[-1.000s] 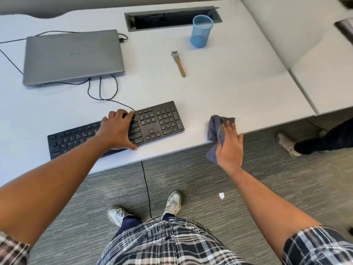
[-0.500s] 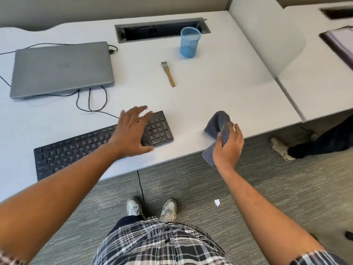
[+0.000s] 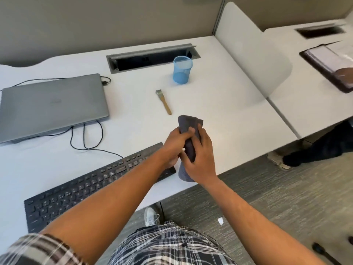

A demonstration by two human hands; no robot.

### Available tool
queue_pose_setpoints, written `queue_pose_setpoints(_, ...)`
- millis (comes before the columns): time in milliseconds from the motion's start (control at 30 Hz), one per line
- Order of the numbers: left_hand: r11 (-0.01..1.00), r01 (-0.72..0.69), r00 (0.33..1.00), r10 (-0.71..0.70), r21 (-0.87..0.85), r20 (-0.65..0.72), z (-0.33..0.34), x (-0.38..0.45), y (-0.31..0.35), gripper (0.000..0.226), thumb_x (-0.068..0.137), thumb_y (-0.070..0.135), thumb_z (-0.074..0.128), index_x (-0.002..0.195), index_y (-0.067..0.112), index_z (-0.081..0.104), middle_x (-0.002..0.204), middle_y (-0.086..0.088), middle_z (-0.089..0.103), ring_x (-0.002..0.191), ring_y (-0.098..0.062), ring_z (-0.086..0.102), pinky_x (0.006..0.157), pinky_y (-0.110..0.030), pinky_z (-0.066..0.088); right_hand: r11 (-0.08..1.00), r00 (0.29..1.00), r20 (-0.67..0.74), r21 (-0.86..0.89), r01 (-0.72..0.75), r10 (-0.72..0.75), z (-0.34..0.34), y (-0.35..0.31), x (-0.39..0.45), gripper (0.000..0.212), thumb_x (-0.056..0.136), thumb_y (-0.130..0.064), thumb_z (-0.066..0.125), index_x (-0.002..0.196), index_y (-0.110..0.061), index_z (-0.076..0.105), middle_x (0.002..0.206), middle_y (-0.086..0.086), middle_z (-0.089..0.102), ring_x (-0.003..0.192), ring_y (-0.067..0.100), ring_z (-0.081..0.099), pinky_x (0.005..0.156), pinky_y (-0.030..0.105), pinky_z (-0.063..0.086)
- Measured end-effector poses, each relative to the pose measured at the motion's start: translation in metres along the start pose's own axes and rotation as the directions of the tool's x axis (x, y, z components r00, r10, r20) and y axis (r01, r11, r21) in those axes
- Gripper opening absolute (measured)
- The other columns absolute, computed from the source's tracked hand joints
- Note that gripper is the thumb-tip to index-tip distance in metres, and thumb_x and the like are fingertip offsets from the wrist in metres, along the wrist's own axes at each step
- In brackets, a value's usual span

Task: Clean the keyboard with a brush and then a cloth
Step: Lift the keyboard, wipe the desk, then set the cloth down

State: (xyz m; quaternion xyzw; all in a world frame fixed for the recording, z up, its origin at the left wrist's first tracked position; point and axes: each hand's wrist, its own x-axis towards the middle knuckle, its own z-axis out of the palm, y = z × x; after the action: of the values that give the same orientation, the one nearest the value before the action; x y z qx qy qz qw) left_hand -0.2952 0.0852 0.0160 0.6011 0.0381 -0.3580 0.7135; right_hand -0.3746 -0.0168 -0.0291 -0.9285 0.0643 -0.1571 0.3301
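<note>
Above the black keyboard's [image 3: 91,190] 3 o'clock end, left hand [image 3: 174,143] and right hand [image 3: 200,159] both grip the grey cloth [image 3: 188,127]; a loose fold could snag keycaps

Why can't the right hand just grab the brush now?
It probably could reach: the brush lies in the open on the desk, just beyond both hands. But the right hand and left hand are busy gripping the cloth.

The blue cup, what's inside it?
The blue cup stands upright on the desk, beyond the brush. Its walls are see-through mesh, and nothing shows inside or sticks out over the rim. The very bottom is too blurred to be sure.
</note>
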Motion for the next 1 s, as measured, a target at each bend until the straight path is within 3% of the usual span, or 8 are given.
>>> queue_pose_setpoints(200,0.991,0.037,0.999,-0.034,-0.125,0.024,-0.012,0.025,0.012,0.030,0.114,0.036,0.046,0.136,0.026,0.063,0.128,0.001,0.076,0.124,-0.022,0.069,0.112,-0.054,0.051,0.945,0.976,-0.141,0.303,-0.120,0.169,-0.016,0.013,0.036,0.059,0.100,-0.049,0.056,0.150,-0.019,0.049,0.161,0.000,0.036,0.150,0.014,0.034,0.120,0.039,0.037)
queue_pose_setpoints(300,0.990,0.012,1.000,-0.009,-0.141,0.017,-0.012,0.035,0.015,0.035,0.114,0.042,0.042,0.141,0.028,0.060,0.134,0.003,0.073,0.129,-0.021,0.066,0.114,-0.054,0.048,0.732,0.892,0.087,0.538,-0.417,0.444,-0.025,0.018,0.055,0.064,0.101,-0.051,0.061,0.155,-0.025,0.038,0.157,-0.002,0.043,0.139,0.013,0.050,0.110,0.038,0.049)
queue_pose_setpoints(400,0.994,0.005,0.999,-0.008,-0.108,-0.031,-0.007,0.043,0.020,0.036,0.113,0.049,0.039,0.139,0.033,0.059,0.132,0.009,0.073,0.125,-0.017,0.067,0.105,-0.051,0.053,0.572,0.821,0.303,0.601,-0.559,0.484,-0.033,0.027,0.067,0.065,0.096,-0.057,0.064,0.150,-0.027,0.046,0.136,0.004,0.064,0.116,0.013,0.068,0.101,0.040,0.057)
queue_pose_setpoints(600,0.999,0.014,0.982,-0.020,-0.029,-0.190,0.009,0.075,0.018,0.042,0.110,0.056,0.042,0.142,0.029,0.050,0.132,0.006,0.069,0.119,-0.016,0.068,0.091,-0.043,0.058,0.721,0.872,0.333,0.495,-0.486,0.359,-0.027,0.053,0.091,0.047,0.100,-0.035,0.069,0.143,-0.023,0.054,0.128,-0.009,0.068,0.117,0.011,0.067,0.100,0.037,0.057)
queue_pose_setpoints(700,0.991,0.096,0.970,-0.114,-0.093,-0.214,0.023,0.090,0.019,0.042,0.107,0.037,0.059,0.144,0.027,0.044,0.130,0.004,0.068,0.116,-0.017,0.068,0.095,-0.048,0.059,0.750,0.886,0.289,0.473,-0.462,0.364,-0.025,0.075,0.107,0.049,0.103,-0.031,0.063,0.148,-0.037,0.045,0.128,-0.010,0.065,0.114,0.007,0.066,0.099,0.039,0.057)
queue_pose_setpoints(800,0.992,0.123,0.976,-0.124,-0.019,-0.181,0.040,0.102,0.019,0.072,0.100,0.013,0.064,0.155,0.038,0.026,0.131,0.009,0.062,0.116,-0.018,0.065,0.092,-0.051,0.061,0.774,0.911,0.251,0.481,-0.412,0.328,-0.033,0.100,0.125,0.058,0.104,-0.022,0.057,0.150,-0.053,0.038,0.133,-0.007,0.064,0.117,0.006,0.065,0.099,0.033,0.055)
queue_pose_setpoints(900,0.996,0.045,0.989,-0.033,0.080,-0.141,0.058,0.118,0.015,0.104,0.099,-0.001,0.062,0.160,0.055,-0.002,0.136,0.013,0.057,0.115,-0.011,0.065,0.079,-0.037,0.064,0.823,0.946,0.218,0.471,-0.316,0.239,-0.045,0.127,0.150,0.060,0.105,-0.015,0.053,0.149,-0.054,0.042,0.149,-0.018,0.055,0.133,0.002,0.055,0.108,0.029,0.048)
queue_pose_setpoints(1000,0.947,-0.127,0.970,0.181,0.295,-0.165,0.078,0.138,0.011,0.102,0.098,-0.004,0.062,0.164,0.047,0.002,0.150,0.013,0.045,0.125,-0.005,0.058,0.099,-0.032,0.058,0.895,0.966,0.218,0.389,-0.218,0.141,-0.050,0.158,0.177,0.055,0.105,-0.010,0.051,0.147,-0.044,0.051,0.144,-0.019,0.057,0.131,-0.001,0.054,0.110,0.026,0.044)
